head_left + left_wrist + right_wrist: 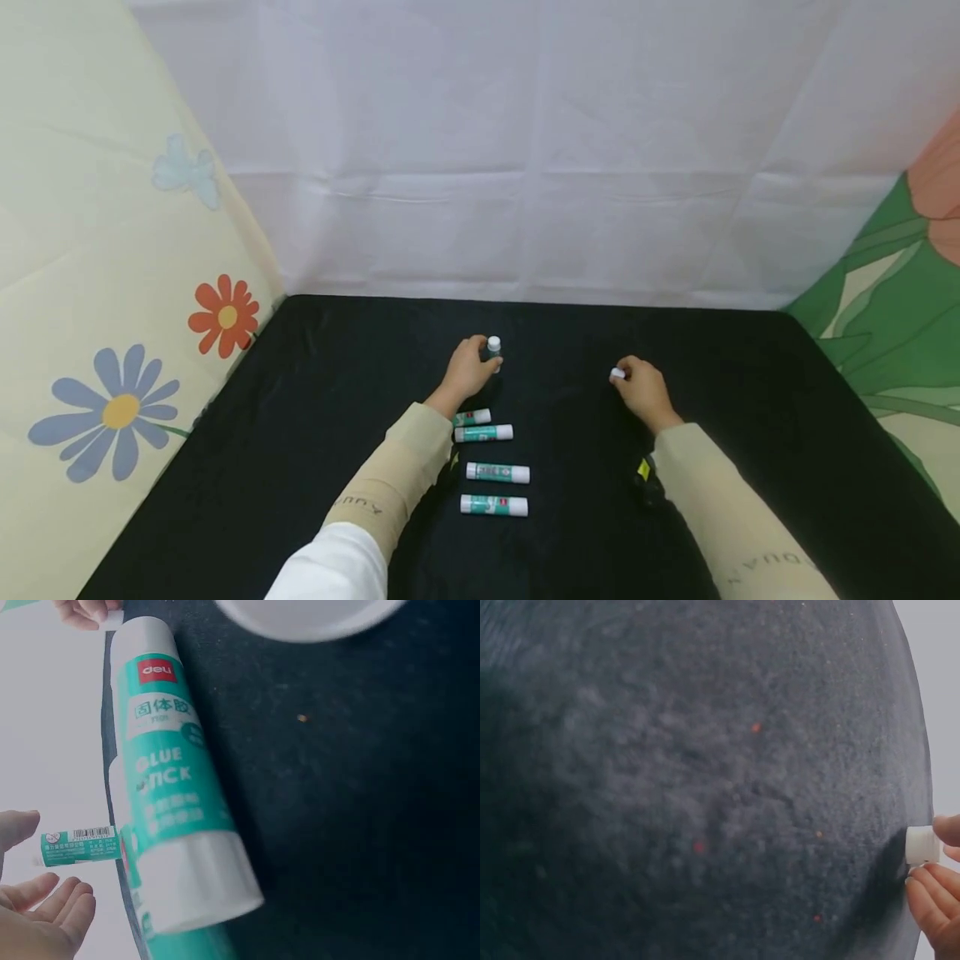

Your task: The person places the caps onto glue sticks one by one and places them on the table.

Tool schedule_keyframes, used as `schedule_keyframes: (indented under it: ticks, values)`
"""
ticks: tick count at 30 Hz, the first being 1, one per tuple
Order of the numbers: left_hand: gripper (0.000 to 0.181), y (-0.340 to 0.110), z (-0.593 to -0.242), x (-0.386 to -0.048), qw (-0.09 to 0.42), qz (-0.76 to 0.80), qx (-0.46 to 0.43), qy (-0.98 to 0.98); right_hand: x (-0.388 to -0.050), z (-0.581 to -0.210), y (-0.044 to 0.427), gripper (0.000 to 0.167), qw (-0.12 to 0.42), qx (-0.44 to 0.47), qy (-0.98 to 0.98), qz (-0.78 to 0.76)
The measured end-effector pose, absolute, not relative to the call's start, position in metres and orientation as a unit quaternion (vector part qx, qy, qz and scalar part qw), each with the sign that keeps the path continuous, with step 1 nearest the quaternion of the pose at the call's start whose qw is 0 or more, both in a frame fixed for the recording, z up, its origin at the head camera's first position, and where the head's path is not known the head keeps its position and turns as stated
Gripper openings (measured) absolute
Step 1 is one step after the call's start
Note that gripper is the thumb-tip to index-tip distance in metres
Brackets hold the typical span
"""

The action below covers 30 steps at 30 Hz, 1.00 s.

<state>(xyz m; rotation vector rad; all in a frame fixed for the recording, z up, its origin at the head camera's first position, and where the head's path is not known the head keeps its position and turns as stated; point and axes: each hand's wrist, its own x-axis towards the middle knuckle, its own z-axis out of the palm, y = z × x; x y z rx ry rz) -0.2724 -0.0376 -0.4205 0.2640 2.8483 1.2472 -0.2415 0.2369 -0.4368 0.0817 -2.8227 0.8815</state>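
In the head view my left hand [467,368] is around an upright glue stick [494,353] with a white top. The left wrist view has this green-labelled glue stick [81,846] between the parted thumb and fingers of my left hand [41,907], with gaps visible on both sides. Off to the right, my right hand [643,392] pinches a small white cap [617,373]. Thumb and fingertips of the right hand [937,889] meet the cap [921,845] close to the black surface in the right wrist view.
Several green-and-white glue sticks lie sideways in a column nearer me, among them the nearest glue stick [493,506] and another glue stick [498,473]. A black cloth [570,533] covers the table. Behind it hangs a white sheet [525,167].
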Motion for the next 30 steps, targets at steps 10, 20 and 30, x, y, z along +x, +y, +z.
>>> schedule_keyframes:
  ticks: [10, 20, 30]
  values:
    - [0.037, -0.0331, -0.4269, -0.2759, -0.023, 0.400, 0.084, 0.912, -0.2392, -0.4393, 0.2325, 0.013, 0.125, 0.015, -0.942, 0.310]
    - [0.031, -0.0314, -0.4273, -0.2775, -0.014, 0.420, 0.070, 0.905, -0.2361, -0.4379, 0.2310, 0.011, 0.134, 0.018, -0.940, 0.314]
    - [0.019, -0.0339, -0.4299, -0.2765, -0.044, 0.436, 0.077, 0.896, -0.2343, -0.4357, 0.2299, 0.013, 0.147, 0.020, -0.933, 0.329]
